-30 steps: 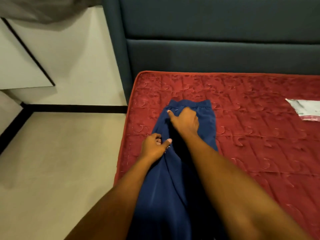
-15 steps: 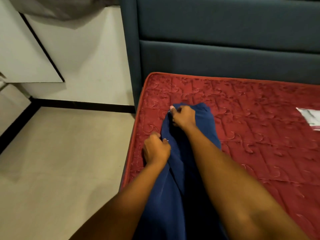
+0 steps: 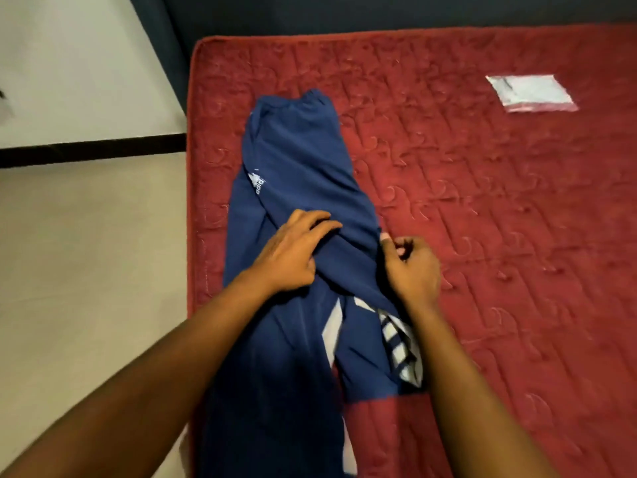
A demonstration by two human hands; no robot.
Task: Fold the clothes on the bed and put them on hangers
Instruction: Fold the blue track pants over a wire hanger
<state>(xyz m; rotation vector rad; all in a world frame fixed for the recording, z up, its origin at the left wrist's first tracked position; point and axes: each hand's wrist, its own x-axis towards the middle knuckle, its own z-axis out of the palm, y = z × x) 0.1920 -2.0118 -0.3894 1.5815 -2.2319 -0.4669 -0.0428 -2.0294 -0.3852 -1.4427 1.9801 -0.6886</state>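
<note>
Head view: I see left hand (image 3: 293, 251), fisted earlier, now flat-fingered on blue track pants (image 3: 303, 160) along left edge of red mattress (image 3: 482, 201); right hand (image 3: 412, 267) has left the waistband (image 3: 306, 101), fingers curled, pinching the pants' right edge. White packet (image 3: 531, 98) far right.

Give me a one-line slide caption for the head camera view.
Left hand presses blue track pants flat on the red mattress while the right hand pinches their edge.

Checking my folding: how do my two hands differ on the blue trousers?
The left hand lies flat, fingers straight, on the blue trousers; the right hand curls, pinching their right edge. The left hand sits over fabric, the right hand over the red mattress. Both touch them.
</note>
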